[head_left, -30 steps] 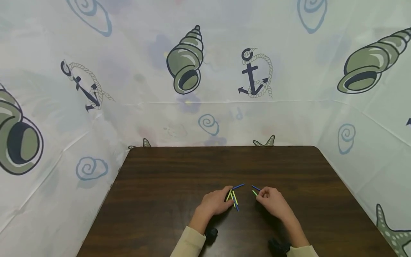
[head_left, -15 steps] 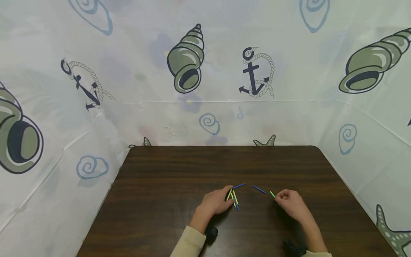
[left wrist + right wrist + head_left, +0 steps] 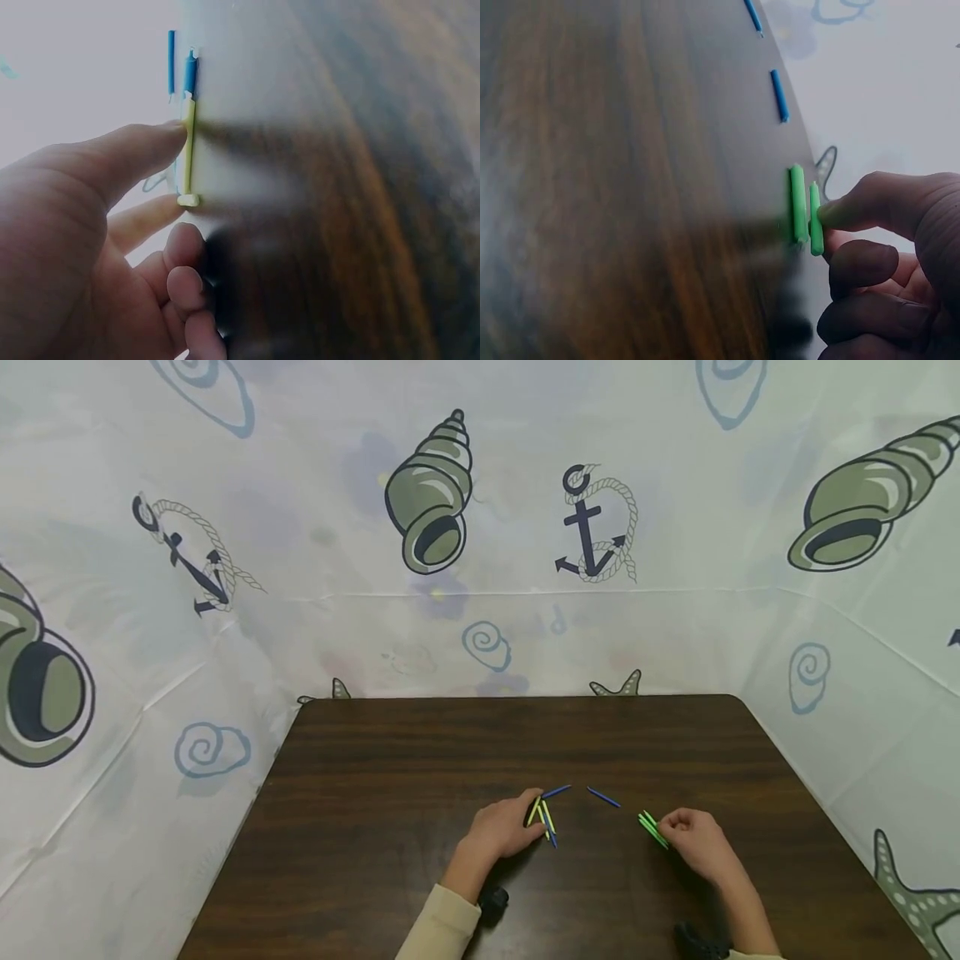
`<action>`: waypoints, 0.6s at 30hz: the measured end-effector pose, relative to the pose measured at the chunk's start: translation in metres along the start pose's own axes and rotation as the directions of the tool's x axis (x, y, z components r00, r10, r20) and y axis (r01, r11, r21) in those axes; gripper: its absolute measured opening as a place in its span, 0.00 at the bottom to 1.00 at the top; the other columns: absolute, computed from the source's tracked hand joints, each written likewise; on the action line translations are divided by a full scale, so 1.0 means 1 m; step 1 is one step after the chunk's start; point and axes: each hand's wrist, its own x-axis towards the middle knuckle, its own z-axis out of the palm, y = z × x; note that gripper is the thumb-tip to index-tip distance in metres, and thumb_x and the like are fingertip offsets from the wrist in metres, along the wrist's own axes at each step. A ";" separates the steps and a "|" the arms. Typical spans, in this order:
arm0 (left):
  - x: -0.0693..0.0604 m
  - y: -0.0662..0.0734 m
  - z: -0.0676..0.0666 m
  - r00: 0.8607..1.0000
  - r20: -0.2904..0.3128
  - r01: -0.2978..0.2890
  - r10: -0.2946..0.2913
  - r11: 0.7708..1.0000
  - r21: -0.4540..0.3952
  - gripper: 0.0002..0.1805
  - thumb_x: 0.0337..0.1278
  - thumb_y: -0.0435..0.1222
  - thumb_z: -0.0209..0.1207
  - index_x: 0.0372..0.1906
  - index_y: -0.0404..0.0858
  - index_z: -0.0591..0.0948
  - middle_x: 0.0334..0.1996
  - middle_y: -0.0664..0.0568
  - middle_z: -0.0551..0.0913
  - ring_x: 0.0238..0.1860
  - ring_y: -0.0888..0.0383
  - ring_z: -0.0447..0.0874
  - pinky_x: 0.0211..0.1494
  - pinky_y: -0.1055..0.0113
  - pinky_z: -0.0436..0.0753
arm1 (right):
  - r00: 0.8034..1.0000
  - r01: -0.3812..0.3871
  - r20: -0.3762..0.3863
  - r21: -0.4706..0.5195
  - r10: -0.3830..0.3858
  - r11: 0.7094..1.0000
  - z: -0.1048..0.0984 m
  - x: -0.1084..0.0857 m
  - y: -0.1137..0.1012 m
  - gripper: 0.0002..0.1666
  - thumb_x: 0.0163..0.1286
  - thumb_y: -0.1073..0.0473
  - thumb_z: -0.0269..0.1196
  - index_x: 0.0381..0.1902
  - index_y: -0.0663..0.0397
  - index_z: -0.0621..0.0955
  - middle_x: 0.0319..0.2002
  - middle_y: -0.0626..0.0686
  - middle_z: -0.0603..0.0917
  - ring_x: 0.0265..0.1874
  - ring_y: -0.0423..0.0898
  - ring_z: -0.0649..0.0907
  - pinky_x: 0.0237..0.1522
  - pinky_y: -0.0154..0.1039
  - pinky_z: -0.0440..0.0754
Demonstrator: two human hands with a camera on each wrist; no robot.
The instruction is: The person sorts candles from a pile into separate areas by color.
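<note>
My right hand [image 3: 701, 845] pinches a thin green candle [image 3: 815, 221] between thumb and finger. Right beside it lies another green candle [image 3: 799, 202] on the table; whether the two touch is unclear. Over on the left, my left hand [image 3: 497, 828] rests by a small group of yellow candles [image 3: 550, 816] and a blue candle [image 3: 553, 838]. Its thumb touches a yellow candle [image 3: 189, 150] in the left wrist view, and its fingers look relaxed. A blue candle [image 3: 557, 791] points away from that group. One more blue candle [image 3: 603, 797] lies between the hands.
The dark wooden table [image 3: 420, 752] extends to a rounded far edge. A pale sheet [image 3: 517, 543] printed with shells and anchors hangs behind it and along both sides. Dark wrist devices [image 3: 493, 902] sit beneath the forearms.
My right hand has moved rightward with the green candle, away from the middle blue candle, and now holds it beside another green one. The left hand stays put.
</note>
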 end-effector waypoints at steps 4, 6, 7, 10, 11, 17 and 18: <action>0.001 0.000 0.001 1.000 -0.001 0.002 -0.002 1.000 -0.001 0.33 0.75 0.54 0.64 0.79 0.54 0.72 0.56 0.47 0.90 0.46 0.46 0.90 0.44 0.48 0.85 | 1.000 -0.004 -0.015 0.002 0.004 1.000 -0.001 -0.001 0.005 0.18 0.79 0.55 0.61 0.49 0.67 0.87 0.40 0.56 0.87 0.34 0.47 0.77 0.35 0.42 0.74; 0.001 0.001 0.000 1.000 -0.001 0.004 -0.004 1.000 -0.004 0.34 0.75 0.54 0.64 0.79 0.53 0.72 0.56 0.47 0.90 0.47 0.45 0.90 0.46 0.47 0.85 | 1.000 -0.005 -0.017 0.009 0.005 1.000 0.000 -0.001 0.006 0.18 0.79 0.56 0.61 0.49 0.67 0.87 0.38 0.55 0.86 0.33 0.47 0.77 0.34 0.42 0.74; 0.001 0.001 0.000 1.000 -0.001 0.004 -0.004 1.000 -0.005 0.34 0.75 0.54 0.64 0.79 0.53 0.72 0.57 0.47 0.90 0.48 0.45 0.90 0.46 0.46 0.86 | 1.000 -0.008 -0.020 0.010 0.008 1.000 0.000 0.000 0.006 0.18 0.79 0.56 0.61 0.49 0.67 0.87 0.38 0.55 0.85 0.33 0.47 0.76 0.34 0.42 0.74; 0.000 0.001 -0.001 1.000 0.003 0.006 -0.006 1.000 -0.006 0.34 0.75 0.54 0.64 0.80 0.53 0.72 0.57 0.46 0.90 0.49 0.44 0.90 0.48 0.46 0.86 | 1.000 -0.014 -0.025 0.007 0.014 1.000 0.000 -0.001 0.006 0.17 0.78 0.56 0.61 0.48 0.67 0.87 0.36 0.54 0.84 0.32 0.47 0.76 0.33 0.42 0.73; 0.000 0.002 -0.001 1.000 0.005 0.006 -0.006 1.000 -0.007 0.34 0.75 0.54 0.64 0.80 0.53 0.72 0.57 0.46 0.90 0.49 0.44 0.90 0.48 0.46 0.86 | 1.000 -0.013 -0.027 0.003 0.013 1.000 0.001 0.000 0.006 0.17 0.79 0.56 0.61 0.48 0.67 0.87 0.36 0.54 0.85 0.32 0.47 0.76 0.34 0.42 0.73; 0.002 0.000 0.001 1.000 0.009 0.014 -0.014 1.000 -0.002 0.34 0.75 0.55 0.64 0.80 0.53 0.72 0.57 0.47 0.90 0.48 0.46 0.90 0.47 0.47 0.85 | 0.999 -0.019 -0.027 0.000 0.019 1.000 0.001 0.000 0.004 0.18 0.79 0.55 0.61 0.48 0.67 0.87 0.37 0.54 0.85 0.33 0.47 0.76 0.35 0.43 0.73; 0.002 0.000 0.001 1.000 0.009 0.014 -0.014 1.000 -0.001 0.34 0.75 0.55 0.64 0.80 0.54 0.72 0.56 0.47 0.90 0.47 0.46 0.90 0.47 0.47 0.85 | 0.999 -0.023 -0.027 0.004 0.023 1.000 0.002 0.000 0.004 0.18 0.80 0.55 0.61 0.48 0.68 0.87 0.37 0.54 0.85 0.33 0.47 0.76 0.35 0.43 0.73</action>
